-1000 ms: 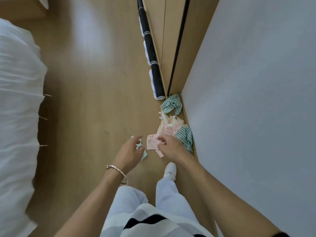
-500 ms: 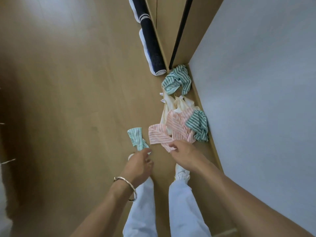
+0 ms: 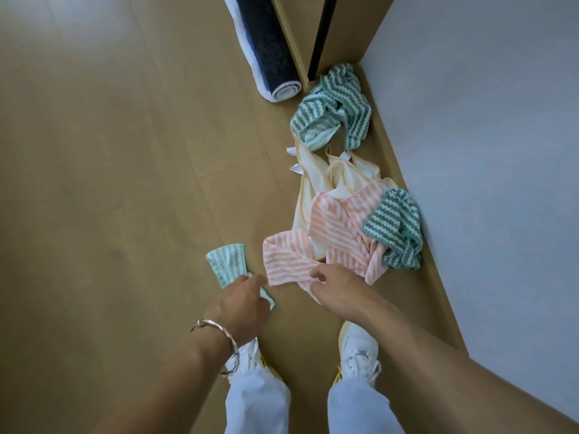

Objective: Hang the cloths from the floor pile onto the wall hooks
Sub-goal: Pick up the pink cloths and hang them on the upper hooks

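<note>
Wood floor [image 3: 109, 151] fills most of the view, under & all round both hands. Pale wall [image 3: 485, 120] runs along the far R side of the R hand [image 3: 338, 289], w/ a wood skirting [image 3: 430, 286] at its foot. Dark rolled mat [image 3: 266, 48] lies well ahead of both hands, beside a wood door panel [image 3: 354, 23].

Cloth pile [image 3: 310, 195] is on the floor against the skirting, starting at the R hand & stretching away ahead of it. Farthest from that hand is a crumpled green zigzag cloth [image 3: 338, 101], just by the mat's end. Nearer are cream cloths [image 3: 344, 177] w/ white tags, partly under a pink striped cloth [image 3: 338, 227]. A 2nd green cloth [image 3: 398, 230] is bunched ahead-R of the R hand, touching the pink one.

Pale trousers [image 3: 354, 408] & white shoes [image 3: 360, 349] show below the hands.

R hand: thumb & forefinger pinch the pink striped cloth's near corner; other fingers hidden. L hand [image 3: 241, 308], just L of the R hand, not touching it, has fingers curled, gripping a small mint striped cloth [image 3: 227, 261] that sticks out ahead of its knuckles, apart from the pile. Can't tell if the mint cloth touches the floor. Silver bangle [image 3: 219, 327] on the L wrist.
</note>
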`<state>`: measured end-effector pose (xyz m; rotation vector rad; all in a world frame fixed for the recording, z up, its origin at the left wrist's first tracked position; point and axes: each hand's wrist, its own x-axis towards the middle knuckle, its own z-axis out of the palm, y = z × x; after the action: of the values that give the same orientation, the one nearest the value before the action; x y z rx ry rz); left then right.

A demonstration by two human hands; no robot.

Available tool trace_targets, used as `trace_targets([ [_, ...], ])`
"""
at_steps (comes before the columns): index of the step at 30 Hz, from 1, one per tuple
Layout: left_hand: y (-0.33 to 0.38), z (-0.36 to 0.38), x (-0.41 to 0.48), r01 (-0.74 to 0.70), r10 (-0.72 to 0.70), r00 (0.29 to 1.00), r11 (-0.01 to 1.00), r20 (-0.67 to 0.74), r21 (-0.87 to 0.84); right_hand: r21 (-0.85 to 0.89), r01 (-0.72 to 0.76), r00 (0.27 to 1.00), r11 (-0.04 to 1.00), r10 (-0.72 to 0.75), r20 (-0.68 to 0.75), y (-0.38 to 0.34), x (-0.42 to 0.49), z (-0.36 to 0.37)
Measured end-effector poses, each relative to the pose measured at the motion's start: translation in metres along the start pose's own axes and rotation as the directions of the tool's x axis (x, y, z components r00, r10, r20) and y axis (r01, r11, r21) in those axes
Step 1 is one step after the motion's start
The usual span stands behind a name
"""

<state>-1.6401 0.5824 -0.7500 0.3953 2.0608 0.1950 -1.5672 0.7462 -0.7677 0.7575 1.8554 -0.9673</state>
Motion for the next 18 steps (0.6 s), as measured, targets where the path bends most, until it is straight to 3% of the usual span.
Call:
trace_targets([
  [5, -0.009, 0.041, 0.046, -0.069, 0.068, 0.997, 0.997, 0.036, 0.038, 0.022, -0.054, 0.997, 0.998, 0.055, -0.051, 0.029, 0.077, 0.008],
  [12, -0.041, 0.071, 0.083, -0.124, 0.124, 0.992, 0.992, 0.019, 0.012, 0.342, -0.101, 0.939, 0.934, 0.203, -0.276, 0.042, 0.17, 0.021],
  [18, -0.066, 0.07, 0.091, -0.077, 0.077, 0.997, 0.997, -0.008, -0.012, 0.212, -0.075, 0.896, 0.974, 0.159, -0.414, 0.032, 0.203, 0.036],
])
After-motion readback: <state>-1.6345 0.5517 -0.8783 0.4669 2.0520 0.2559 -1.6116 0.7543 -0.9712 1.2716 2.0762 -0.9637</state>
